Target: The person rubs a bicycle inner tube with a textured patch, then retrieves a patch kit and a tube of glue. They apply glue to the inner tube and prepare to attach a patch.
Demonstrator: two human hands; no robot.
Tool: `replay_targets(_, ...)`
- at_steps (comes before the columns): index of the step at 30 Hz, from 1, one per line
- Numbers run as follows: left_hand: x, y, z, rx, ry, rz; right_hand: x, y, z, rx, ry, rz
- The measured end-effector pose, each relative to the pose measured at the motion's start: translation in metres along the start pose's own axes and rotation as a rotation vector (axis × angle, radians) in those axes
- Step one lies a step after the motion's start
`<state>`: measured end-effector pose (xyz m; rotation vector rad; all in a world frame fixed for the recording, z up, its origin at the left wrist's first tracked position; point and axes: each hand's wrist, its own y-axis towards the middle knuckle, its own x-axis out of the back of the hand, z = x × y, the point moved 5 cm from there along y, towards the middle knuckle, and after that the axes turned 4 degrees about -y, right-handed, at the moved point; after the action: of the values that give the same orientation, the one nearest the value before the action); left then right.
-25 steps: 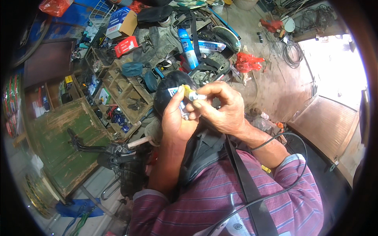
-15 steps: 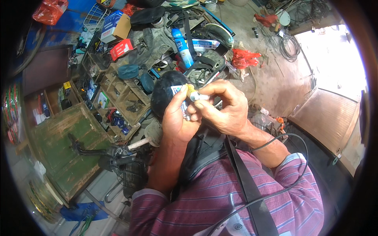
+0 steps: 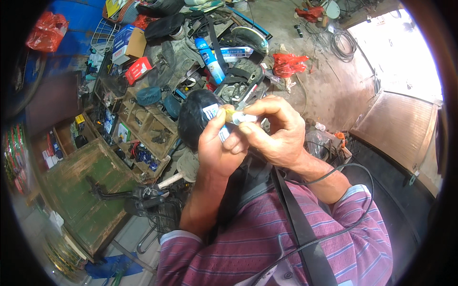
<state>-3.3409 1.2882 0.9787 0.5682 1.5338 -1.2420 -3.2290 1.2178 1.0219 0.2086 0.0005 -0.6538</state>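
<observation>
Both hands are close together in front of my chest. My left hand [image 3: 219, 148] is closed around a small packet or tube with a white-and-blue label [image 3: 210, 111]; my thumb and fingers cover much of it. At my left thumb tip shows a small yellow piece [image 3: 230, 114]. Touching it is a small white-and-silver cap-like piece [image 3: 243, 117], pinched between the thumb and forefinger of my right hand [image 3: 281, 131]. Whether these pieces are joined is hidden by the fingers. Behind my left hand is a dark rounded object [image 3: 193, 119].
A blue spray can [image 3: 210, 61] lies on the cluttered pile ahead. Wooden compartment trays [image 3: 157, 136] and a green wooden board [image 3: 86, 186] are at left. Red plastic bags [image 3: 289, 65], a coiled cable [image 3: 344, 46] and a brownish panel [image 3: 393, 128] lie to the right.
The white-and-silver piece now points more sideways, toward my right hand, and more of the yellow piece shows. The surroundings have shifted slightly left in the view; both grips stay closed.
</observation>
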Motion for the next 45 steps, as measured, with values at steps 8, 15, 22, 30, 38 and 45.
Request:
replay_targets(8, 0.003, 0.002, 0.010, -0.016, 0.068, 0.027, 0.014, -0.004, 0.002, -0.073, 0.111, -0.051)
replay_targets(15, 0.003, 0.008, 0.017, -0.039, 0.160, 0.066, 0.029, -0.005, 0.000, -0.055, 0.051, -0.071)
replay_targets(22, 0.000, 0.015, 0.026, -0.012, 0.133, 0.088, 0.040, -0.006, 0.001, -0.054, 0.058, -0.090)
replay_targets(30, 0.004, 0.021, 0.030, 0.003, 0.116, 0.180, 0.049, -0.008, -0.004, -0.051, 0.026, -0.104)
replay_targets(38, 0.002, 0.003, -0.005, -0.421, 0.719, -0.049, 0.061, 0.000, -0.004, -0.048, -0.224, 0.047)
replay_targets(45, -0.002, -0.015, -0.013, -0.525, 0.918, -0.132, 0.059, 0.003, -0.003, 0.042, -0.340, 0.191)
